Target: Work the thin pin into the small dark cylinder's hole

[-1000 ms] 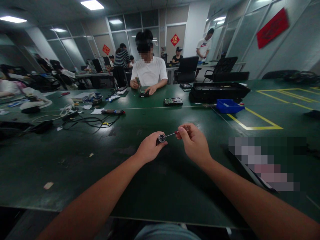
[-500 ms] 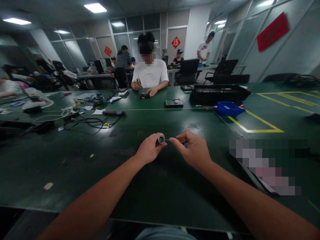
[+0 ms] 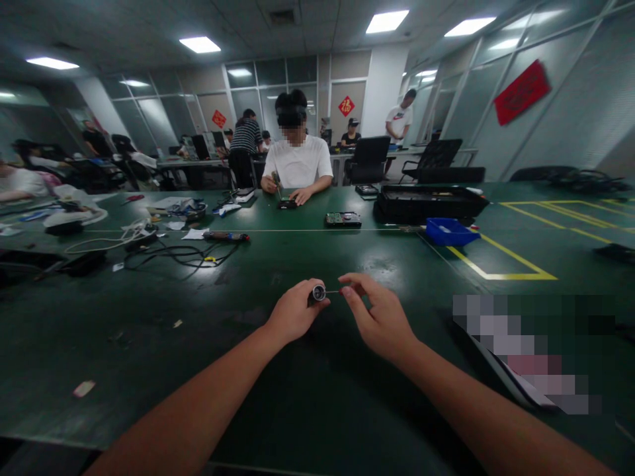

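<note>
By the left hand (image 3: 294, 314), a dark cylinder (image 3: 319, 292) with a pale-rimmed end is being grasped above the green table (image 3: 149, 330); the round end is being presented to the camera, its interior being too small to make out, and most of the body is being hidden by the fingers. Between the hands, a thin metal shaft (image 3: 332, 291) is being seen to run from the cylinder to a small red part (image 3: 341, 291) at the thumb tip of the right hand (image 3: 380, 320); whether the shaft is entering the cylinder or only meeting its side cannot be told. The right thumb and forefinger are being held apart at the knuckles; whether anything is being pinched there cannot be told.

Both forearms (image 3: 198, 410) are being cut off by the lower edge; a flat item (image 3: 516, 357) at the right is being largely masked by pixel blocks. Across the table, a slim tool (image 3: 276, 178) is being held over a dark object (image 3: 288, 205) by a co-worker (image 3: 296, 162) in white.
</note>
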Demonstrator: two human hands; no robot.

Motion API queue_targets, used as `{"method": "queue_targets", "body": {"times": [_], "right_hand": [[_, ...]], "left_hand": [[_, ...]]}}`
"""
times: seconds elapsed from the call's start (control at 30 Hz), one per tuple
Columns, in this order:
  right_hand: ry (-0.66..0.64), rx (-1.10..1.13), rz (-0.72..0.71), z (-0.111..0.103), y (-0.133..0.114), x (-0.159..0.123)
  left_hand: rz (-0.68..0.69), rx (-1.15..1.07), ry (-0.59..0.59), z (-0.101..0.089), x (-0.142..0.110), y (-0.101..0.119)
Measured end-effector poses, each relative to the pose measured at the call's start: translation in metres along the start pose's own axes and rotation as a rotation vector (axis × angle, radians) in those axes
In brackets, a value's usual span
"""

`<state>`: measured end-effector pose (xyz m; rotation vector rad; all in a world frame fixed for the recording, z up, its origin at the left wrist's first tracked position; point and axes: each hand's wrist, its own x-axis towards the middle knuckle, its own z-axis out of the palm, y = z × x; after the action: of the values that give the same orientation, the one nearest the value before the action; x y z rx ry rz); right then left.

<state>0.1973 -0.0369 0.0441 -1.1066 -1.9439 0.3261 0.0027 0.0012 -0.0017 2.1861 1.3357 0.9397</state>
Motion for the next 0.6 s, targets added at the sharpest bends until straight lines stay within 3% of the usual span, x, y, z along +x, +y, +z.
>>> {"method": "queue_targets", "body": {"times": [0.33, 0.43, 0.6], "right_hand": [[0.048, 0.035, 0.131, 0.001, 0.008, 0.005], [0.129, 0.143, 0.152, 0.006, 0.013, 0.004], [0.129, 0.363, 0.253, 0.012, 0.02, 0.006]], "left_hand": [[-0.031, 0.002, -0.007, 0.001, -0.001, 0.002], [-0.034, 0.002, 0.008, 0.001, 0.0, 0.002], [-0.029, -0.021, 0.042, -0.001, 0.001, 0.003]]}}
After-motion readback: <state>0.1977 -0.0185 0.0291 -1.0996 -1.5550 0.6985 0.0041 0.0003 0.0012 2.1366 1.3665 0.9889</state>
